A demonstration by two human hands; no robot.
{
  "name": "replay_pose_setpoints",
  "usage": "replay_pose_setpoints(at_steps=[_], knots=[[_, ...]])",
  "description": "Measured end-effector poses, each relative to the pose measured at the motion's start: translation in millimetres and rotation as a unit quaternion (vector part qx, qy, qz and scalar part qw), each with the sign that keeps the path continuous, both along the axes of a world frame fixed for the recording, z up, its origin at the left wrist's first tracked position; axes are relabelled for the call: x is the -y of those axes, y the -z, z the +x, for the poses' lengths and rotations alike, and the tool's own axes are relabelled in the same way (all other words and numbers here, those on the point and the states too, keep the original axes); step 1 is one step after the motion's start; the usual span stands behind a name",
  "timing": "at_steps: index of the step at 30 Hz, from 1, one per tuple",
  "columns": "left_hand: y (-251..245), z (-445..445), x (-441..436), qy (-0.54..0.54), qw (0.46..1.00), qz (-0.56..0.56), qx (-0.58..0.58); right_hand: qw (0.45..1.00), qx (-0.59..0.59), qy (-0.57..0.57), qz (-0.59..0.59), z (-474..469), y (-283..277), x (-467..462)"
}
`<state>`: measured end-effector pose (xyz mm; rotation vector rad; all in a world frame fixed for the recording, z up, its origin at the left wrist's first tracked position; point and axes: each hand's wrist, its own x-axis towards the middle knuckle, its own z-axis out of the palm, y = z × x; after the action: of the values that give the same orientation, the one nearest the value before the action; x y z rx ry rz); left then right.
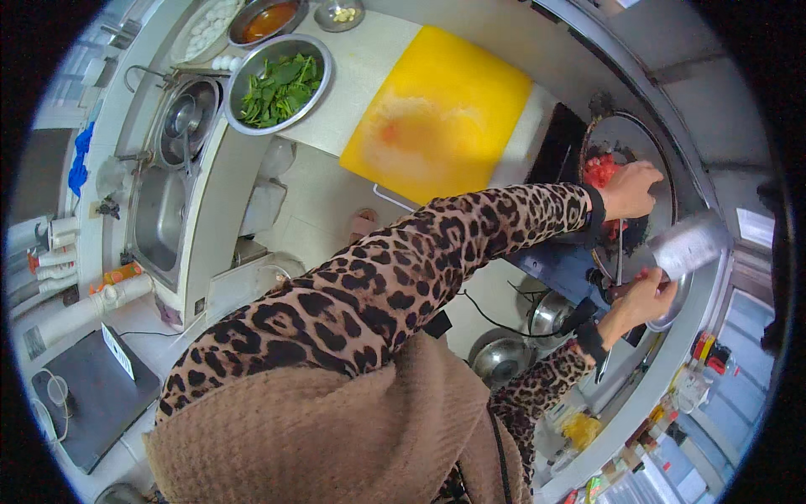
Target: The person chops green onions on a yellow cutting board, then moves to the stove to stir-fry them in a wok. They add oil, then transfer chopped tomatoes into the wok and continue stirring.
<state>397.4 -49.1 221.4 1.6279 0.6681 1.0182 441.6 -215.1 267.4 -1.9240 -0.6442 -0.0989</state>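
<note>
My right hand [645, 301] grips a cleaver [689, 246] by its handle, and the broad blade is blurred. The cleaver is held over the near right edge of a wok [655, 151] on the stove. My left hand [630, 189] is over the wok with its fingers curled; whether it holds anything is hidden. Chopped red pieces that look like tomato [599, 170] lie in the wok under and beside that hand. A metal utensil handle [620, 252] rests against the wok's rim.
A wet-stained yellow cutting board [453, 94] lies on the counter. Beyond it are a steel bowl of leafy greens [277, 91], a bowl of orange liquid [267, 24], a small bowl of peeled garlic cloves [341, 15] and several eggs [225, 63]. A sink [160, 214] is at left.
</note>
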Motion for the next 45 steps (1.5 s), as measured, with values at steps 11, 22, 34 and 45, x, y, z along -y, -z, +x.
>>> replay_pose_setpoints(at_steps=[11, 22, 34, 45], knots=[[66, -177, -69, -0.214, 0.966, 0.001, 0.144, 0.961, -0.149, -0.226, 0.058, -146, 53, -25], [221, -382, -63, -0.188, 0.941, 0.011, -0.281, 0.802, -0.539, -0.257, 0.01, -254, 261, -100], [247, -391, -41, -0.067, 0.891, 0.096, -0.439, 0.906, 0.112, -0.352, -0.205, -211, 166, -71], [237, -396, -32, -0.008, 0.849, 0.166, -0.501, 0.811, 0.029, -0.12, -0.571, 0, -59, 114]])
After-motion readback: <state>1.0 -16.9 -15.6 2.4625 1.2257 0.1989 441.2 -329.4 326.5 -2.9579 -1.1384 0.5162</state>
